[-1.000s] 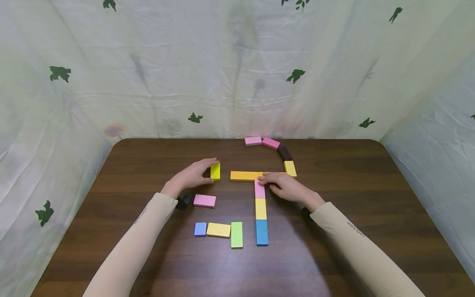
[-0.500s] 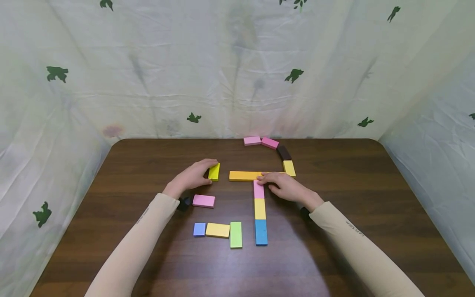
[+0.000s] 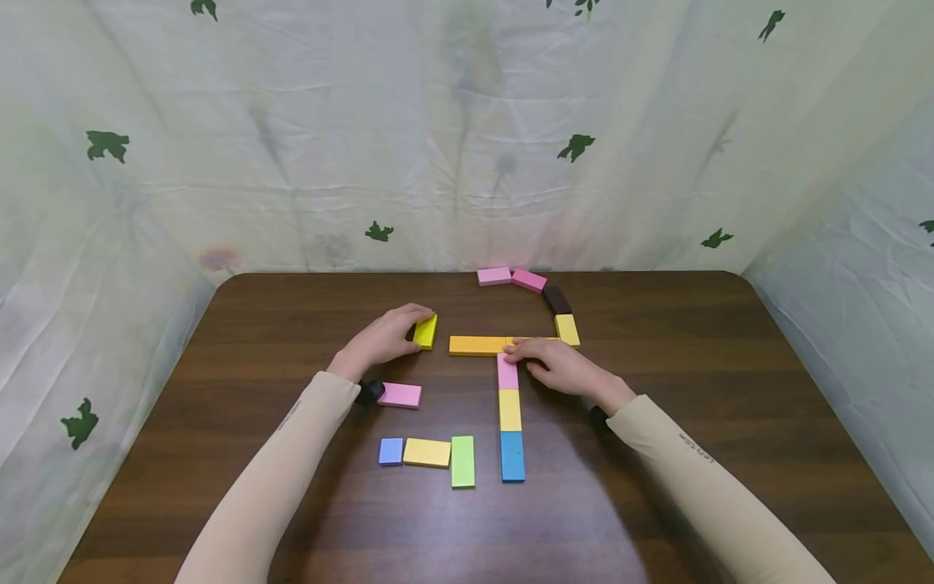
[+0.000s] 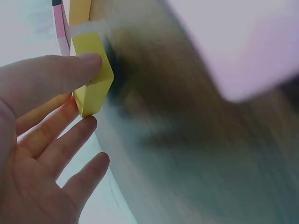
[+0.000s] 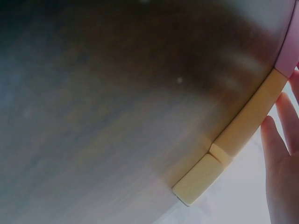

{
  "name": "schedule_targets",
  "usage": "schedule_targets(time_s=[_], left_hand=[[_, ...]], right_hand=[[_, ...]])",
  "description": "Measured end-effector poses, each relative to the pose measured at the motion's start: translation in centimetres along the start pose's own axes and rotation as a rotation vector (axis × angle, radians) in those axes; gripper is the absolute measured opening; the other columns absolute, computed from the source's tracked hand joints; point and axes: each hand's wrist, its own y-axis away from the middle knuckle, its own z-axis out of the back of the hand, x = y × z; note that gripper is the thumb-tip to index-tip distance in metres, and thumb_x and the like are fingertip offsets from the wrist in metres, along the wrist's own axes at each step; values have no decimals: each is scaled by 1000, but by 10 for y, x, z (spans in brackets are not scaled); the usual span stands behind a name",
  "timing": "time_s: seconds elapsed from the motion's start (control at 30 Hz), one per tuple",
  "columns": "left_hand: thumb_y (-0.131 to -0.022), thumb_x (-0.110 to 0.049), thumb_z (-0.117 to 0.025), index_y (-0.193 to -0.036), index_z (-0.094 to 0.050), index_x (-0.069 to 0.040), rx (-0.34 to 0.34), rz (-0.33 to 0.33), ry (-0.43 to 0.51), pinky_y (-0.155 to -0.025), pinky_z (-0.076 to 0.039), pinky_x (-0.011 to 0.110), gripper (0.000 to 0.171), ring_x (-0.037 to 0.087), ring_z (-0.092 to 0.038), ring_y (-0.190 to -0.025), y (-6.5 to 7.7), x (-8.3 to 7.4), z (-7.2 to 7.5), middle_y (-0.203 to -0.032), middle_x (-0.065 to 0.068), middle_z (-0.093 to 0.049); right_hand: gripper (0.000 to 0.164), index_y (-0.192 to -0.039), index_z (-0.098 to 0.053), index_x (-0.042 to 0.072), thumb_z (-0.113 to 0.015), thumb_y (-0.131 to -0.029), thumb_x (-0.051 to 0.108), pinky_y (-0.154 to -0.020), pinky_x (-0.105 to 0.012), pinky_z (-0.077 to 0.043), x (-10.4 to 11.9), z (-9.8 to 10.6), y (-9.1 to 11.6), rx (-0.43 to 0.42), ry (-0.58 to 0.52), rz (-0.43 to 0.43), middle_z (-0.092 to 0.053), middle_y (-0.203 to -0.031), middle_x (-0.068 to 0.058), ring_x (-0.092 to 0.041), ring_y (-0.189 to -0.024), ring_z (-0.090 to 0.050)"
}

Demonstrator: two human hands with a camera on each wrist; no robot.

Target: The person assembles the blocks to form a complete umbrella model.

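My left hand (image 3: 379, 337) pinches a bright yellow block (image 3: 426, 333) between thumb and fingers, left of the orange row. In the left wrist view the thumb lies over this yellow block (image 4: 96, 99), while two fingers stretch away from it. The fingertips of my right hand (image 3: 556, 367) rest where an orange block (image 3: 477, 346) row meets a pink block (image 3: 507, 374). Below that pink one run a pale yellow block (image 3: 510, 410) and a blue block (image 3: 512, 457). The right wrist view has straight fingers along another orange block (image 5: 252, 114), partly covered in the head view.
An arc of light pink (image 3: 494, 276), magenta (image 3: 529, 281), dark brown (image 3: 557, 300) and pale yellow (image 3: 567, 330) blocks curves behind. A loose pink block (image 3: 400, 396) lies near my left wrist. Nearer are small blue (image 3: 391, 452), yellow (image 3: 427, 453) and light green (image 3: 463, 462) blocks.
My left hand has tilted the bright yellow block and shifted it slightly away from me and to the right. The right hand has stayed where it was.
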Motion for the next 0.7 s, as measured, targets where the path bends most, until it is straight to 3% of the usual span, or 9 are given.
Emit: schedule_targets(time_s=[0.23,0.4,0.7], left_hand=[[-88,-4,-66,-141,-45,-1,-17,-15,22,-107,-31,44,57,30,-39,-131,-13,-4,2,-144,15,-42],[-88,0,-64,-140,-45,3,-20,-64,24,-108,-30,42,55,30,-38,-132,-26,-7,2,-144,17,-42],[-90,1,-61,-141,-44,1,-7,-61,13,-108,-28,40,55,29,-36,-134,-47,-13,1,-146,15,-39]], right_hand=[[33,-119,-65,1,-54,-89,-9,-101,-41,-39,1,1,0,-4,1,9,-64,-122,-9,-27,-126,-48],[33,-118,-65,1,-54,-89,-8,-102,-40,-38,1,0,0,-4,2,11,-64,-122,-9,-27,-126,-48],[33,-118,-66,2,-54,-89,-8,-102,-41,-38,-1,0,0,-3,-8,-6,-64,-122,-8,-26,-126,-48]])
